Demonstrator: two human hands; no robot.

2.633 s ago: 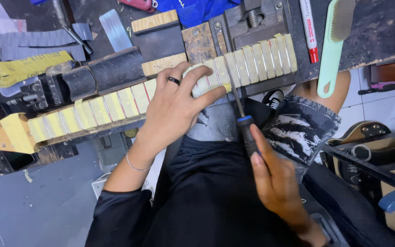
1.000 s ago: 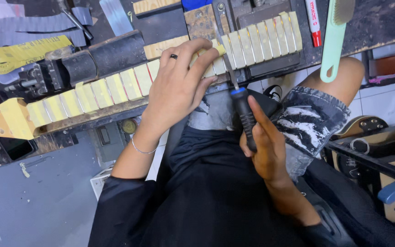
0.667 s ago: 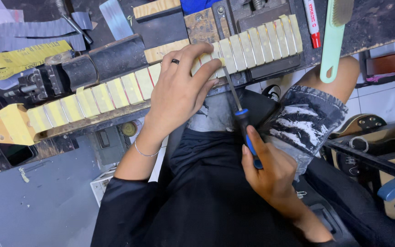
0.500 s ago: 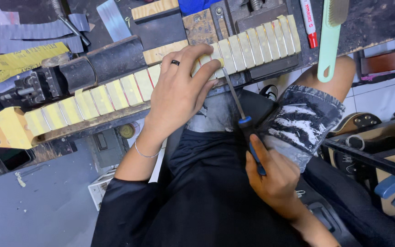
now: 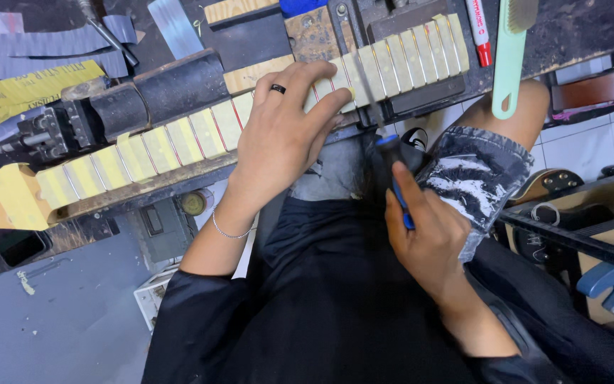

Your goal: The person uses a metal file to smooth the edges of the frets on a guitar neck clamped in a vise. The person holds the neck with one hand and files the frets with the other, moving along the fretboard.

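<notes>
A guitar neck (image 5: 179,139) lies across the workbench, its fretboard covered in pale masking tape between the frets. My left hand (image 5: 282,135), with a black ring, presses flat on the middle of the neck. My right hand (image 5: 424,231) grips the blue-and-black handle of a thin file (image 5: 367,89), whose metal blade reaches up across a fret just right of my left fingers. A black block (image 5: 158,92) supports the neck behind my left hand.
A mint green brush (image 5: 509,60) and a red marker (image 5: 477,28) lie at the bench's right end. Yellow tape strips (image 5: 30,85) and grey sandpaper pieces (image 5: 51,43) sit at the upper left. A guitar body (image 5: 556,188) rests low at right.
My right hand slid the file back toward me and then forward again along the fret. My left hand stayed pressed on the neck.
</notes>
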